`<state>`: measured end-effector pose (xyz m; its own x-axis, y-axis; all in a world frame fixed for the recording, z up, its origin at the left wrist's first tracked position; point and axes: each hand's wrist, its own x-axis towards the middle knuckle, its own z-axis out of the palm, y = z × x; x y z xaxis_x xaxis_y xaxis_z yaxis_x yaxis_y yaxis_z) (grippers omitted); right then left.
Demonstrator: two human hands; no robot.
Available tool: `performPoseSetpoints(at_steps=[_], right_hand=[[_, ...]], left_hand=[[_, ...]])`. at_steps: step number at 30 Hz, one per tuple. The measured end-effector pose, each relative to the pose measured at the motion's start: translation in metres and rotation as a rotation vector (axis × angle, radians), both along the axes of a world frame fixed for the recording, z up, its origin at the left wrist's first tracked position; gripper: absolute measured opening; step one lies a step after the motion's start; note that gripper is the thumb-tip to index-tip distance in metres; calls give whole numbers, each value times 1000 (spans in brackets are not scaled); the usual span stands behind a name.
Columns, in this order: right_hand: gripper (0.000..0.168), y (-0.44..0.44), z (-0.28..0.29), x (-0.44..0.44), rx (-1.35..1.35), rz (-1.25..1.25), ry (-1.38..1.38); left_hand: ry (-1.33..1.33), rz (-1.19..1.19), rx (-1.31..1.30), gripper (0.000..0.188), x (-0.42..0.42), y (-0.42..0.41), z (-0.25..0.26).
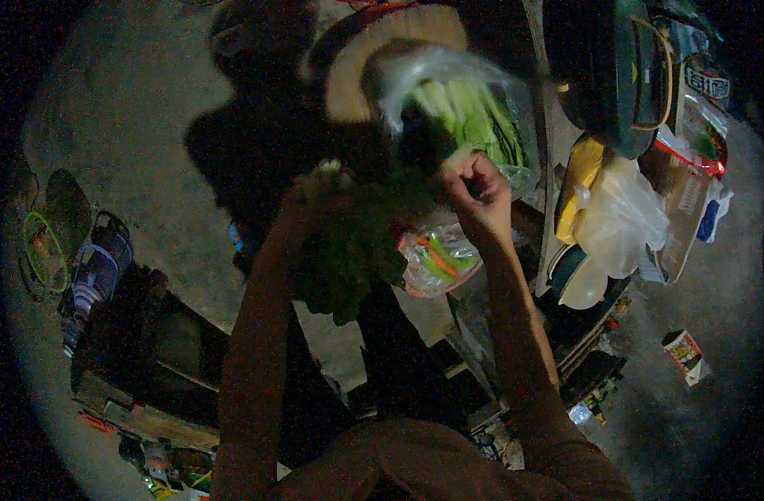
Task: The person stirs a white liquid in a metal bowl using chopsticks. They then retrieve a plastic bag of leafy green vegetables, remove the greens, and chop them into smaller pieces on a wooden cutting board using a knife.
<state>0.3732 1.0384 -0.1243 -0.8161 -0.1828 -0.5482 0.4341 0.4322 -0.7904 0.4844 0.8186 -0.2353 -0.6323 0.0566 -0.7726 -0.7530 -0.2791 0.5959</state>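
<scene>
My left hand [322, 191] is closed around the pale stem end of a dark bunch of leafy greens [351, 263], whose leaves hang towards me between my forearms. My right hand [482, 181] is raised to the right of it, fingers curled and blurred; a small pale piece shows at the fingertips, but whether it is held is unclear. Just beyond my right hand, a clear plastic bag [513, 113] holds light green leafy stalks [476, 113]. Nearer to me, between my arms, lies a clear bag with orange and green vegetables [441, 260].
A round woven basket [344, 81] stands behind the bag of stalks. To the right are a dark green container [626, 81], a yellow package [579, 188], a whitish plastic bag [629, 213] and a small printed carton [686, 356] on the floor. Sandals [103, 263] lie at left.
</scene>
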Motion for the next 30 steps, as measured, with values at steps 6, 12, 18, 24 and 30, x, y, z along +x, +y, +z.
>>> performPoseSetpoints(at_steps=[6, 12, 18, 24, 30], right_hand=[[9, -58, 19, 28, 122, 408, 226], [11, -79, 0, 45, 195, 348, 278], [19, -90, -8, 60, 327, 537, 533], [19, -78, -9, 28, 185, 456, 297], [39, -17, -42, -59, 1195, 612, 511]], left_hand=[[154, -3, -45, 38, -5, 1, 13], [205, -143, -324, 36, 0, 2, -7], [167, -272, -496, 35, 0, 0, -16], [115, -115, -427, 36, 8, -18, -35], [-107, 414, 60, 37, 9, -25, 11]])
